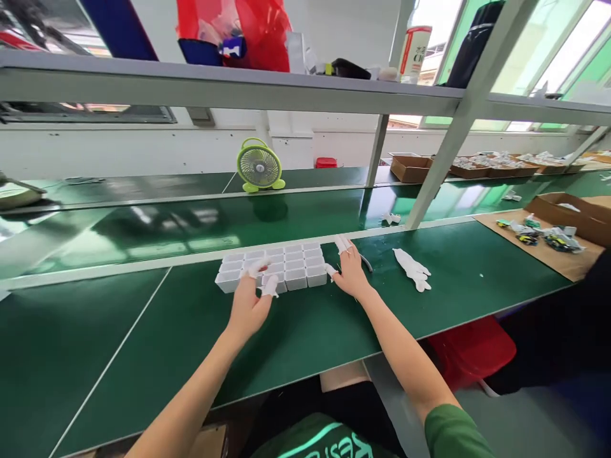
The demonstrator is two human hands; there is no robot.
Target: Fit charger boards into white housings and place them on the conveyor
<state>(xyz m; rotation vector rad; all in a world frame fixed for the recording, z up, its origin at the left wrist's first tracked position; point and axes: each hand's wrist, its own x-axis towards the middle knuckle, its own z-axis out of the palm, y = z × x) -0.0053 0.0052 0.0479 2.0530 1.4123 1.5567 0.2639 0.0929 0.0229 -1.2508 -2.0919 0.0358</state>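
Rows of small white open boxes [296, 277] stand packed together in a block on the green bench. My left hand [251, 302] reaches over the front left part of the block, thumb and fingers apart, with white coverings on the fingertips. At the block's right end is my right hand [352, 272], its thumb and fingers spread, also with white fingertip coverings. I see nothing held in either hand. A dark curved object [366, 263] lies just right of my right hand, partly hidden by it. Farther right a white glove [413, 268] lies flat.
A green fan [259, 166] stands behind the bench. A metal post [442, 156] rises at the right, under a long shelf [286, 89]. Small parts [544, 235] lie on cardboard at the right, beside a carton [573, 213]. A red stool [472, 350] stands below.
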